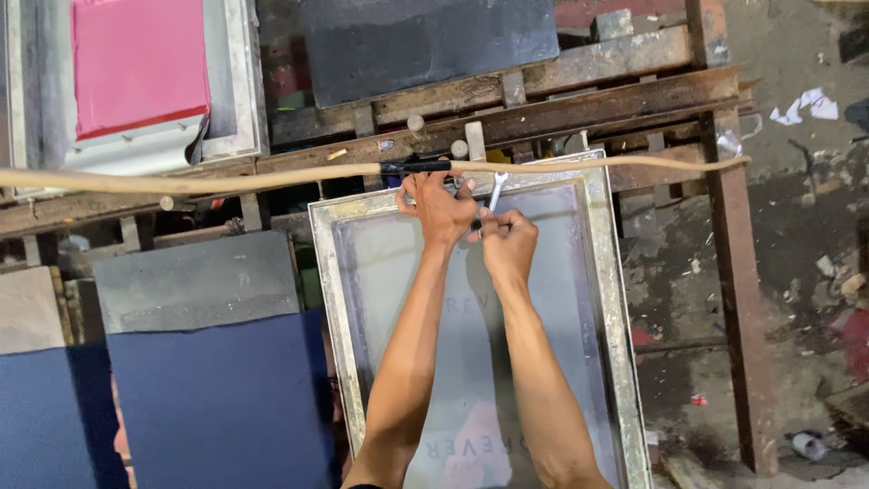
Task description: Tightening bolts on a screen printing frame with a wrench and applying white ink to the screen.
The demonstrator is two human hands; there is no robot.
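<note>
The wrench is a small silver open-ended one, and it stands almost upright at the far edge of the metal screen frame, with its open end pointing away from the person. The right hand has its grip clenched around the lower part of the wrench, so only the upper end shows above the fingers. The left hand lies just beside it, touching the right hand, with its fingers pressed on the top bar of the frame and reaching up to a black clamp. Whether the left grip holds something or only presses cannot be told, because the fingers hide what is under them.

The frame is rectangular, with worn grey metal sides and a thin grey mesh stretched inside it; faint mirrored lettering shows through the mesh. A long pale hose runs across the whole view just above the frame, and the black clamp sits on it. Behind it there are rusty steel rails of the rack. To the left lie dark blue pads and a grey pad, and farther up a pink screen in a pale frame. The dirty concrete floor is at the right.
</note>
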